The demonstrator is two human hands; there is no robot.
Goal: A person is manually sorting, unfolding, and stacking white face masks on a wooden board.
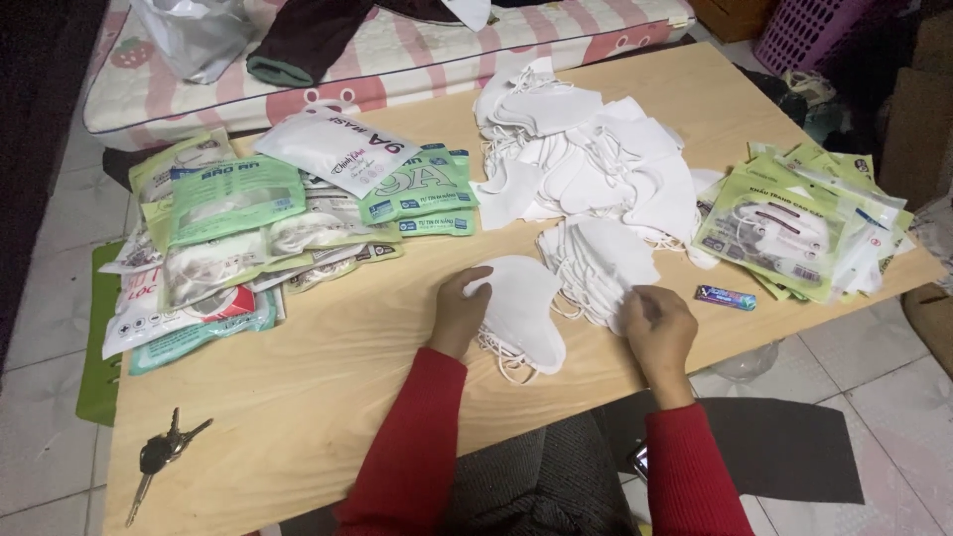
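Left hand grips the left edge of one white mask lying flat on the bench, centre frame, long axis running upper left to lower right. Right hand, fingers curled, pinches the near edge of a small mask stack just right of that mask; right hand nearer the stack. Above: one big loose mask heap. Two piles of packaged masks: left pile, right pile. One small blue packet right of the hand. One key bunch lower left. Exact mask count unclear.
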